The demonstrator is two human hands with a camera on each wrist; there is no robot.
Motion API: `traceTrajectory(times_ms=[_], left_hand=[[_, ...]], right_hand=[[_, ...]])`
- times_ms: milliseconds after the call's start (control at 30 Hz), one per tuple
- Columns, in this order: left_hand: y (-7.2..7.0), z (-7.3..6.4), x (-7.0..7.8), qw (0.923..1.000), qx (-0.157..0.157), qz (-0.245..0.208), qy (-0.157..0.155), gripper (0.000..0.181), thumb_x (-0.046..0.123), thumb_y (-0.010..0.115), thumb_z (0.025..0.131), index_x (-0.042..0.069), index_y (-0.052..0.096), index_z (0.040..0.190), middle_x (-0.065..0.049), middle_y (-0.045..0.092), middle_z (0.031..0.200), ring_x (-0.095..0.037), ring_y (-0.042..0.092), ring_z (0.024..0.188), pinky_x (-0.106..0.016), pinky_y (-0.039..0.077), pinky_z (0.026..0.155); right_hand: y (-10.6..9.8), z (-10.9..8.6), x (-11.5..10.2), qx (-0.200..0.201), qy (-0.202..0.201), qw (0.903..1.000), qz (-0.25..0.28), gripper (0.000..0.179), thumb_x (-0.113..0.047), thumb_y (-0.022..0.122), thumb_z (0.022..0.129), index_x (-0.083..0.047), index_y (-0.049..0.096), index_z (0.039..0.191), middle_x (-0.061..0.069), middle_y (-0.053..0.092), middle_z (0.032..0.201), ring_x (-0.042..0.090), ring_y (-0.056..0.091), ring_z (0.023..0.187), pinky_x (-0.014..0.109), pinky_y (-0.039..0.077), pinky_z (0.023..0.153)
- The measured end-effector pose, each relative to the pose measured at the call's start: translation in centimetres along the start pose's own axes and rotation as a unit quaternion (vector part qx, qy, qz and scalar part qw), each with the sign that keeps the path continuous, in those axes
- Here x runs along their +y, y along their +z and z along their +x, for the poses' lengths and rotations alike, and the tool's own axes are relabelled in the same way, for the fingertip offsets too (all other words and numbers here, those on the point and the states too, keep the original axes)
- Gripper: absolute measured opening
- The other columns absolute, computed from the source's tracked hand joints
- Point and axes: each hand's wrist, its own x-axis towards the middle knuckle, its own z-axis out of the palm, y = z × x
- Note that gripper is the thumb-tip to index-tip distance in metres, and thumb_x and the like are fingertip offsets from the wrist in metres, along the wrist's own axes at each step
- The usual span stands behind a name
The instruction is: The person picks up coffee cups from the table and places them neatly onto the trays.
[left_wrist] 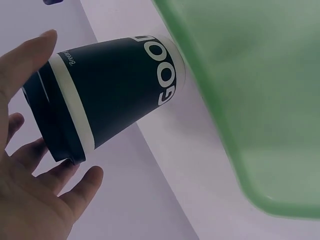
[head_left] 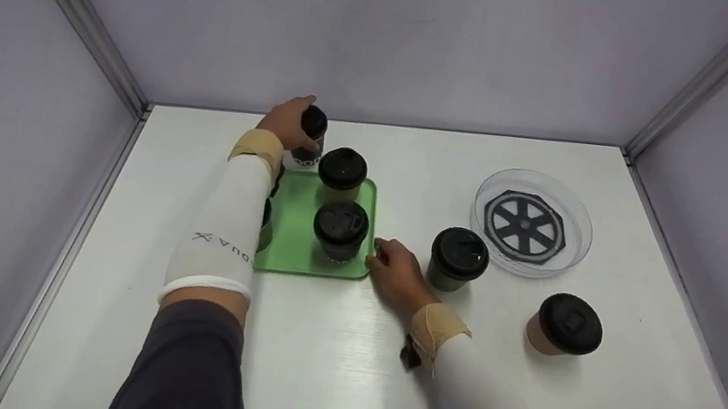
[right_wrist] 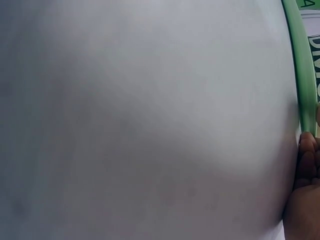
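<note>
Hands (head_left: 285,122) (head_left: 400,278) over white tabletop (head_left: 332,346), pale walls (head_left: 391,41)

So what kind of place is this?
Probably a test or recording booth: plain pale walls joined by metal corner strips border a white table holding lidded cups and a green tray.

Head view high, facing forward and down; wrist views low, close; all three share green tray (head_left: 295,224).

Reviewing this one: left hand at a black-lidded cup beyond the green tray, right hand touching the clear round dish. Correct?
Not the clear round dish: the head view shows the right hand touching the right edge of the green tray. The rest holds.
</note>
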Motion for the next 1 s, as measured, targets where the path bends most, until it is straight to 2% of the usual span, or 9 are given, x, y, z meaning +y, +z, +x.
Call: traceTrajectory(times_ms=[167, 267, 633, 800, 1000], left_hand=[[-0.2, 0.1, 0.0, 0.9999, 0.005, 0.014, 0.007, 0.097, 0.005, 0.080, 0.079, 0.016, 0.023, 0.156, -0.009, 0.030, 0.156, -0.031, 0.032, 0.137, -0.044, 0.031, 0.109], [-0.3, -0.1, 0.2, 0.9998, 0.005, 0.020, 0.001, 0.097, 0.003, 0.081, 0.078, 0.016, 0.025, 0.156, -0.012, 0.032, 0.153, -0.032, 0.035, 0.135, -0.045, 0.033, 0.108], [-0.9, -0.3, 0.6, 0.9998, 0.013, 0.011, -0.006, 0.100, 0.017, 0.083, 0.077, 0.020, 0.022, 0.157, -0.022, 0.032, 0.146, -0.035, 0.041, 0.127, -0.046, 0.040, 0.101], [-1.3, -0.4, 0.8, 0.9995, 0.025, 0.009, -0.019, 0.099, 0.023, 0.083, 0.077, 0.023, 0.023, 0.156, -0.021, 0.032, 0.141, -0.035, 0.044, 0.123, -0.047, 0.044, 0.096], [-1.6, -0.5, 0.7, 0.9990, 0.033, 0.024, -0.017, 0.103, 0.033, 0.084, 0.076, 0.020, 0.021, 0.157, -0.023, 0.027, 0.145, -0.039, 0.038, 0.127, -0.050, 0.040, 0.100]], right_hand=[[-0.1, 0.0, 0.0, 0.004, -0.007, 1.0000, 0.000, 0.030, -0.021, 0.060, 0.098, -0.009, 0.061, 0.125, 0.004, 0.053, 0.088, 0.019, 0.050, 0.081, 0.035, 0.043, 0.071], [-0.2, 0.1, -0.1, 0.002, -0.001, 1.0000, 0.006, 0.031, -0.021, 0.060, 0.098, -0.009, 0.061, 0.126, 0.004, 0.053, 0.088, 0.019, 0.050, 0.080, 0.036, 0.043, 0.071], [-0.2, 0.4, 0.0, 0.004, 0.008, 0.9999, 0.005, 0.028, -0.021, 0.060, 0.098, -0.011, 0.062, 0.124, 0.004, 0.054, 0.089, 0.019, 0.052, 0.082, 0.035, 0.045, 0.072], [-0.1, 0.4, -0.2, 0.005, 0.020, 0.9996, 0.016, 0.037, -0.022, 0.060, 0.098, -0.011, 0.059, 0.133, 0.004, 0.055, 0.093, 0.019, 0.053, 0.087, 0.036, 0.046, 0.078], [0.0, 0.6, -0.2, -0.001, 0.010, 0.9999, 0.007, 0.038, -0.021, 0.060, 0.098, -0.009, 0.057, 0.134, 0.004, 0.055, 0.092, 0.018, 0.052, 0.086, 0.036, 0.045, 0.078]])
